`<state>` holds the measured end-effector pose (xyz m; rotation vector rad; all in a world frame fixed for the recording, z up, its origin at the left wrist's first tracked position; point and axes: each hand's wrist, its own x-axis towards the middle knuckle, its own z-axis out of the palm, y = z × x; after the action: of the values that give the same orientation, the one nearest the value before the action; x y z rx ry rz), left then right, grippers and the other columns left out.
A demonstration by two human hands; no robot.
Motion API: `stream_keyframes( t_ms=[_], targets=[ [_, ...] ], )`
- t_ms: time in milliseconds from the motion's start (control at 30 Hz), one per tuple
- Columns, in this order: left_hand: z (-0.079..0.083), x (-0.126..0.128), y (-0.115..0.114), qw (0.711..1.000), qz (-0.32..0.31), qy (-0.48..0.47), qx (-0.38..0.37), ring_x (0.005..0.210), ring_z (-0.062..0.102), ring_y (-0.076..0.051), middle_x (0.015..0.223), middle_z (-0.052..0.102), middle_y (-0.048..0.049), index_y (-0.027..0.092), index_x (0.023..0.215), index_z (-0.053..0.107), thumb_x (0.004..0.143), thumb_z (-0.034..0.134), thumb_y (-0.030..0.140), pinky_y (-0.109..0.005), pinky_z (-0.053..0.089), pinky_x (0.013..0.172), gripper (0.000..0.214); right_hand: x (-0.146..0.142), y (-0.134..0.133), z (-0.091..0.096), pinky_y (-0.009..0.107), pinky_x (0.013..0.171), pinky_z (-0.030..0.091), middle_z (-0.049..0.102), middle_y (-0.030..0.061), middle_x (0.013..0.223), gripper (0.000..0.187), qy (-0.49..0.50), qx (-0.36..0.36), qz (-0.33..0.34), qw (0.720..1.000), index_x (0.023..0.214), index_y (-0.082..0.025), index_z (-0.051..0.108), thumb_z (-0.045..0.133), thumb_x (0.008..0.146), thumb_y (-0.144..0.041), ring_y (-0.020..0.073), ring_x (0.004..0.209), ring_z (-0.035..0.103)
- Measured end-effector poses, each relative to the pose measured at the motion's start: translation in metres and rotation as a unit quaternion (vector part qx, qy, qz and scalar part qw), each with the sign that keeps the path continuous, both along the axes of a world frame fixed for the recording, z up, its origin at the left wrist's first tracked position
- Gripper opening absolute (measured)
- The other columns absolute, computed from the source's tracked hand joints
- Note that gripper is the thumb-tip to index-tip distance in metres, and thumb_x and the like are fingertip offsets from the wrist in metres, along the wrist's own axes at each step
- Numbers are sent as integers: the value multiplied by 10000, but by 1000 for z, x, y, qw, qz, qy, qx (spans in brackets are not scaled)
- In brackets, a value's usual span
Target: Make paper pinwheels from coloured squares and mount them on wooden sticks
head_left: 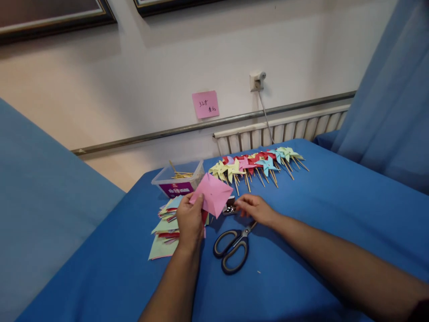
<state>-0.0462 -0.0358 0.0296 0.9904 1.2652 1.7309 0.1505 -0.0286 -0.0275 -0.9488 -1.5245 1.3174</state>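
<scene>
Left hand (pixel 190 220) pinches a pink paper (pixel 212 194) by its lower-left corner, thumb on top, paper lifted off the table (pixel 335 210) and tilted toward the camera. Paper is square, with crease lines and a small dot at centre.

Right hand (pixel 255 207) lies low on the cloth, fingers loosely curled with tips at a small dark object (pixel 230 206), just right of the paper's lower edge; cannot tell if it grips anything.

Scissors (pixel 233 247) lie shut just in front of both hands, blades tucked under the right wrist, handles toward the camera.

Paper stack (pixel 166 232) sits under and left of the left hand, fanned out, near the table's left edge. Clear box (pixel 177 180) with sticks stands behind the stack, close to the far-left corner. Row of pinwheels (pixel 256 164) runs along the far edge, sticks pointing toward the person.

Open cloth to the right of the right arm and in front of the scissors. Blue cloth drapes stand at left and right of the table.
</scene>
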Motion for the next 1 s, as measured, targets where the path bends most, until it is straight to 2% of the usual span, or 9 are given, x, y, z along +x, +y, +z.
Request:
stream_keyframes(
  t_ms=[67, 200, 367, 500, 667, 767, 1000],
  targets=[
    [-3, 10, -2, 997, -55, -39, -24, 620, 633, -145, 752, 689, -9, 155, 900, 614, 573, 802, 354, -297, 515, 664, 426, 2, 0, 5, 241, 542, 403, 653, 30, 800, 410, 67, -30, -17, 997, 868, -178, 621, 549, 824, -579, 126, 616, 593],
    [-5, 23, -9, 992, -116, 2, -54, 579, 614, -138, 716, 693, -28, 133, 877, 625, 567, 818, 367, -268, 493, 603, 433, 6, -1, 10, 248, 571, 413, 621, 10, 748, 451, 153, -60, -25, 986, 882, -180, 630, 580, 794, -620, 135, 648, 583],
    [-8, 27, -14, 985, -154, 41, -61, 573, 606, -134, 706, 694, -29, 129, 874, 643, 589, 820, 372, -257, 481, 595, 414, 2, -2, 10, 256, 582, 380, 556, -31, 639, 397, 133, -38, -44, 989, 742, -174, 616, 728, 679, -550, 110, 580, 486],
    [-10, 29, -15, 983, -171, -3, -59, 628, 629, -142, 750, 708, -32, 132, 886, 657, 609, 822, 344, -271, 501, 649, 385, 0, 0, 8, 261, 564, 362, 539, -37, 612, 410, 129, -35, -77, 988, 683, -178, 590, 734, 643, -560, 107, 556, 458],
    [-11, 34, -20, 961, -250, -66, -97, 717, 672, -193, 862, 737, -87, 130, 978, 691, 660, 797, 350, -326, 525, 716, 402, 2, 2, 7, 268, 572, 381, 548, -31, 636, 412, 141, -44, -110, 983, 693, -183, 577, 727, 640, -563, 117, 572, 474],
    [-11, 37, -22, 959, -251, -74, -107, 758, 681, -212, 902, 743, -114, 115, 995, 705, 637, 818, 328, -334, 523, 752, 432, 3, 1, 7, 277, 576, 391, 541, -25, 640, 412, 128, -37, -107, 985, 696, -185, 578, 706, 664, -575, 121, 571, 473],
    [-11, 39, -22, 965, -231, -71, -104, 735, 681, -195, 886, 748, -109, 115, 943, 721, 632, 822, 306, -322, 522, 760, 379, 5, -2, 9, 270, 569, 379, 513, -19, 624, 435, 73, 11, -110, 991, 675, -185, 573, 625, 740, -612, 123, 585, 458]
  ],
)
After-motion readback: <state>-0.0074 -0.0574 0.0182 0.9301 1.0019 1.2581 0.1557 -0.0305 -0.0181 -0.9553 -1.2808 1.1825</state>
